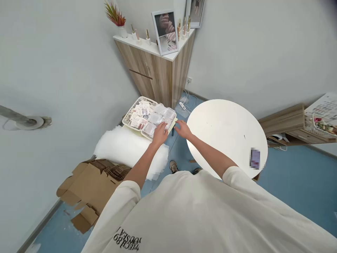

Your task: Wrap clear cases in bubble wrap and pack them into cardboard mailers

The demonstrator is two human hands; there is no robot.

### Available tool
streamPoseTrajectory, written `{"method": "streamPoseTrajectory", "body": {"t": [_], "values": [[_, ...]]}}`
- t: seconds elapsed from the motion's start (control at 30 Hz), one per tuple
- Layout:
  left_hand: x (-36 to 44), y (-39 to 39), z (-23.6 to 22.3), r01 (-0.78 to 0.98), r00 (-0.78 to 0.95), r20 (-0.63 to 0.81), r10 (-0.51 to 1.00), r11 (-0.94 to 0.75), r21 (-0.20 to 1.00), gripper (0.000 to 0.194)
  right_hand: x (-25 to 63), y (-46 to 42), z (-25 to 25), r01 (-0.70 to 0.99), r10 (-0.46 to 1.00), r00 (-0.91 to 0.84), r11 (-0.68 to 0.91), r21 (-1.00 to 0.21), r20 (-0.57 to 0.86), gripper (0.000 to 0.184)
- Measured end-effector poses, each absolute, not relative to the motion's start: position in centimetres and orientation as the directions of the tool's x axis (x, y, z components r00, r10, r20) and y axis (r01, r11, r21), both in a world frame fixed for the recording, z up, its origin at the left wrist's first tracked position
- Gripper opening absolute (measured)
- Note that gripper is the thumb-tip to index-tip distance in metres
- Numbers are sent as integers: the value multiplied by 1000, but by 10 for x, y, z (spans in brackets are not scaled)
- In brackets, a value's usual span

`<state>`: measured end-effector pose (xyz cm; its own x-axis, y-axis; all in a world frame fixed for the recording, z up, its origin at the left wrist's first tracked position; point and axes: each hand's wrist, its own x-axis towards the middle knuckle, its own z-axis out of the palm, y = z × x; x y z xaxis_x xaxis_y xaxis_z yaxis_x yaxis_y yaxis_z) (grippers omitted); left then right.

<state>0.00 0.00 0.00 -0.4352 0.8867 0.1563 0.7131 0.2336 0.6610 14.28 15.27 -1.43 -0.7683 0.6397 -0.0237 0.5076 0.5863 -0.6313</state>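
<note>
Nearest is the wearer's pale shirt [195, 214], with flattened brown cardboard [89, 184] to its left. Beyond the cardboard lies a stack of white sheeting [121, 144]; to the right stands a round white bench [223, 130] with a pixelated purple object [255, 159] near its edge. Farther on, the left hand [160, 133] rests with bent fingers over clear packs [156, 118] in the front basket [146, 136]; the right hand [183, 130] reaches to that basket's right side. I cannot tell whether either grips anything. Just beside, the other basket [131, 126] holds printed cards [139, 117]. Behind rises a wood-grain cabinet [158, 77] bearing a framed picture [165, 33].
</note>
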Motion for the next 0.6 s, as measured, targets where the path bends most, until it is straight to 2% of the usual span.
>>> {"method": "streamPoseTrajectory", "body": {"t": [0.27,0.6], "values": [[-30,50,-1,751,-400,45,915,300,588,50,67,204,-23,673,787,-612,469,-572,-76,59],[-26,72,-6,748,-412,-81,908,388,538,56,55,214,-38,672,866,-485,282,-685,-119,32]]}}
